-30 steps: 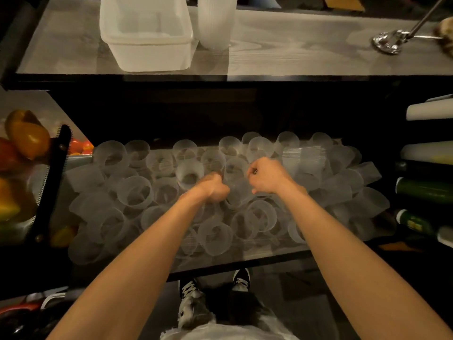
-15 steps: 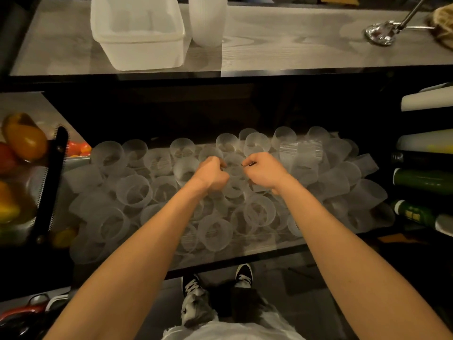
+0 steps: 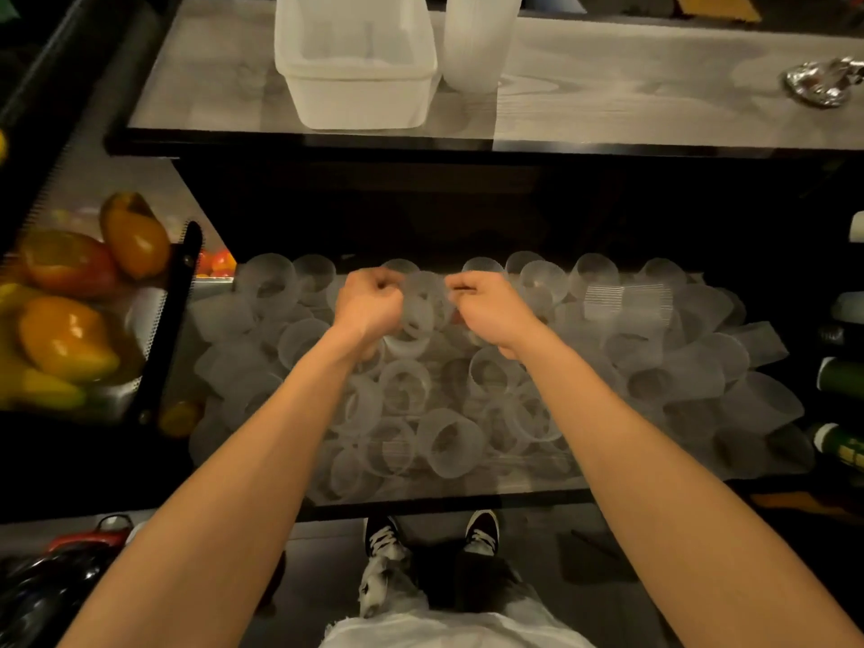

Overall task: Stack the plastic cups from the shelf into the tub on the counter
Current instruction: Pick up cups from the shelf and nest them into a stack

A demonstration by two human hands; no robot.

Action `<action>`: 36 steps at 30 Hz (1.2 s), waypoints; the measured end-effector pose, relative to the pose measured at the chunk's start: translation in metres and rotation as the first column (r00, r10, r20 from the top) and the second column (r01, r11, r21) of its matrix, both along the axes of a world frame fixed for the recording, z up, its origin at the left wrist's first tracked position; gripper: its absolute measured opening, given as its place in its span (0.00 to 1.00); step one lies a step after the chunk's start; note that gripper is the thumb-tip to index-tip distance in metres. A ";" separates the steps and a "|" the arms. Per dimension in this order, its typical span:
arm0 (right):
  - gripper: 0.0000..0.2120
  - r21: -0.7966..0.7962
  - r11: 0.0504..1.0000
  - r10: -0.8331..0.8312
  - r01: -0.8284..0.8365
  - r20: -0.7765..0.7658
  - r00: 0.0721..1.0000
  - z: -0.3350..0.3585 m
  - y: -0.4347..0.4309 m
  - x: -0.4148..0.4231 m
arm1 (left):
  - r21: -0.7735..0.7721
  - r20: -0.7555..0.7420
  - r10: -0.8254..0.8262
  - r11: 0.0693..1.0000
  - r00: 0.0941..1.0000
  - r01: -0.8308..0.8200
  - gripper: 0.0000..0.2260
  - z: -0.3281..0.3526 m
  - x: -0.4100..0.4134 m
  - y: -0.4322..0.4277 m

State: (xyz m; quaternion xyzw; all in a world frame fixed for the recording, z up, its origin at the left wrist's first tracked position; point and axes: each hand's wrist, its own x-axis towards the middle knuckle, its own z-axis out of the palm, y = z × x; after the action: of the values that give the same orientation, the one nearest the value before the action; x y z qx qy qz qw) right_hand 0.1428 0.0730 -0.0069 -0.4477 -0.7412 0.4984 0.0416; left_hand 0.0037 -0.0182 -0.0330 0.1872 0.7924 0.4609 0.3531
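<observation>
Several frosted plastic cups (image 3: pixel 449 441) lie jumbled on the lower shelf (image 3: pixel 421 500). My left hand (image 3: pixel 369 306) and my right hand (image 3: pixel 486 311) are curled over the back of the pile. Between them they hold a plastic cup (image 3: pixel 423 299), which lies on its side a little above the heap. A second cup rim (image 3: pixel 406 342) shows just under it; whether the two are nested I cannot tell. The white tub (image 3: pixel 299 77) stands on the counter (image 3: pixel 608 100) above, with nothing visible inside. A tall stack of cups (image 3: pixel 477 44) stands right beside the tub.
A basket of fruit (image 3: pixel 70 329) sits at the left of the shelf behind a black bar (image 3: pixel 173 329). Bottles (image 3: pixel 841 381) lie at the right edge. A shiny metal tool (image 3: pixel 823 84) rests on the counter's far right. My shoes (image 3: pixel 388 537) show below the shelf.
Both hands have moved from the middle of the pile toward its back. The cup between them has risen clear of the heap.
</observation>
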 end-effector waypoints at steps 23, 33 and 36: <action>0.19 -0.037 0.999 0.000 -0.002 -0.056 0.998 -0.039 -0.001 -0.018 | 0.071 -0.101 -0.042 0.996 0.994 0.049 0.17 -0.038 -0.015 -0.022; 0.28 -0.040 0.993 0.120 -0.114 0.207 0.971 -0.056 0.005 -0.004 | -0.273 -0.222 -0.165 0.957 0.961 0.101 0.17 -0.044 -0.013 -0.009; 0.21 0.000 0.997 0.074 -0.075 0.192 0.979 -0.048 0.010 0.006 | -0.256 -0.367 -0.190 0.962 0.911 0.097 0.23 -0.027 0.002 0.006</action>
State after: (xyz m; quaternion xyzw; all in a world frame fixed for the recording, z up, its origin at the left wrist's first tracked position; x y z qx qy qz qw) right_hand 0.1488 0.0827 -0.0550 -0.4654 -0.7598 0.4514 -0.0472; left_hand 0.0057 -0.0121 -0.0595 0.2900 0.8789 0.2914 0.2419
